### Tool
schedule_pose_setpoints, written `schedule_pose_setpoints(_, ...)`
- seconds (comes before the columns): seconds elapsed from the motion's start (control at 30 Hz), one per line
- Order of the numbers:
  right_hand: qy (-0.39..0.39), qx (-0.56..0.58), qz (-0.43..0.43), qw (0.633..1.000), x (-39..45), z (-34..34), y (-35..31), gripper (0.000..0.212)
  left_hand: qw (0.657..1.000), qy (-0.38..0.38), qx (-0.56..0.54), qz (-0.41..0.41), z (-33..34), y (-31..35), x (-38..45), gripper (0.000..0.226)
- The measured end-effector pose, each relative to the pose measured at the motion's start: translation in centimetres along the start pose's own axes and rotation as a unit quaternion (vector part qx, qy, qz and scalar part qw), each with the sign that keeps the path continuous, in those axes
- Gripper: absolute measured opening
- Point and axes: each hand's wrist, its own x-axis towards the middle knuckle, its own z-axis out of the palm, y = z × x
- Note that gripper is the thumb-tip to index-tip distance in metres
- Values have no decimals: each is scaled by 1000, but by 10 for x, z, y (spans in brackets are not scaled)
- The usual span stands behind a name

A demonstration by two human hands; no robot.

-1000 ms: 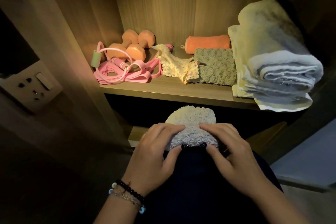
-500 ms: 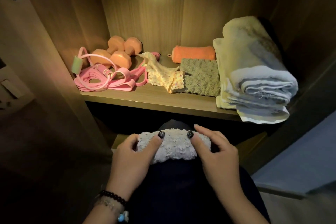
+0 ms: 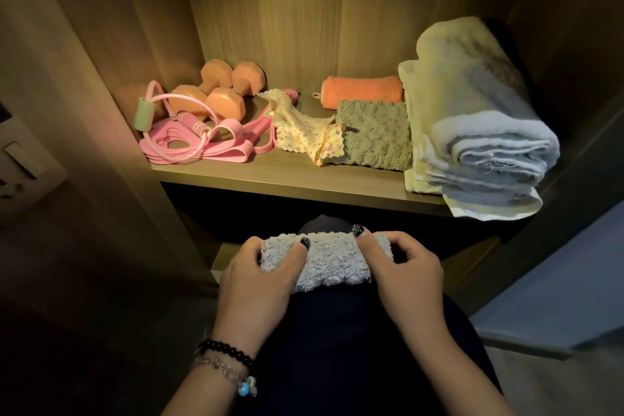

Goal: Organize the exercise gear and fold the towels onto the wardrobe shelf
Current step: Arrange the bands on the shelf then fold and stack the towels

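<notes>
The person sat before the open wardrobe with a small fluffy grey towel (image 3: 324,258) pressed flat on a dark-clad knee (image 3: 337,331), and the step in hand looked like folding it. The left hand (image 3: 256,277) pinned the towel's left end, thumb across the top, and the right hand (image 3: 405,267) had its grip closed over the right end in the same way, so both hands were holding the towel and nothing else. Up on the shelf (image 3: 290,176) the dumbbells (image 3: 216,91) and pink bands (image 3: 199,145) sat at the left, a yellow cloth (image 3: 304,125) lay loose and unfolded beside a green towel (image 3: 374,135), an orange roll (image 3: 363,91) lay behind it, and a big stack of towels (image 3: 472,132) filled the right end. The next move, I judged, called for keeping the fold tight while lifting the towel to a free patch of shelf, likely toward the front. I could read no brand, label or writing anywhere.
</notes>
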Motion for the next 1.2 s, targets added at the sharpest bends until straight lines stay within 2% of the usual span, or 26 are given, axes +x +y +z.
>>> schedule_pose_setpoints(0.13,3,2,22,1000,5,-2,-2,25,998,42,-13,44,6,2,-5,28)
schedule_pose_setpoints(0.33,-10,17,81,997,13,3,-3,22,991,83,9,103,9,-1,1,30)
schedule_pose_setpoints(0.47,-65,57,125,988,22,6,0,19,990,72,-15,117,8,8,10,35)
schedule_pose_setpoints(0.53,-108,148,189,965,28,5,2,23,990,54,-41,126,10,16,21,35)
schedule_pose_setpoints(0.63,-169,308,283,892,36,2,5,34,987,-1,-80,143,16,27,42,35)
schedule_pose_setpoints(0.7,-173,373,295,862,41,-3,5,40,983,-49,-111,139,22,27,61,35)
schedule_pose_setpoints(0.73,-165,386,283,862,44,-5,5,39,980,-69,-127,133,26,25,71,36)
schedule_pose_setpoints(0.8,-128,342,225,903,53,-7,4,35,979,-90,-133,127,36,20,89,39)
schedule_pose_setpoints(0.87,-58,208,151,965,67,-6,2,29,978,-104,-128,127,47,17,104,36)
schedule_pose_setpoints(0.9,-16,149,114,982,75,-4,2,25,980,-104,-110,129,53,15,111,33)
schedule_pose_setpoints(0.97,55,98,61,992,90,5,1,24,984,-103,-65,130,61,15,123,26)
schedule_pose_setpoints(1.03,108,76,37,990,101,19,3,24,984,-114,-63,122,65,16,131,21)
schedule_pose_setpoints(1.13,171,51,47,983,114,42,10,29,978,-150,-120,83,67,13,142,33)
schedule_pose_setpoints(1.2,201,58,46,977,117,51,11,34,979,-159,-102,76,72,11,148,40)
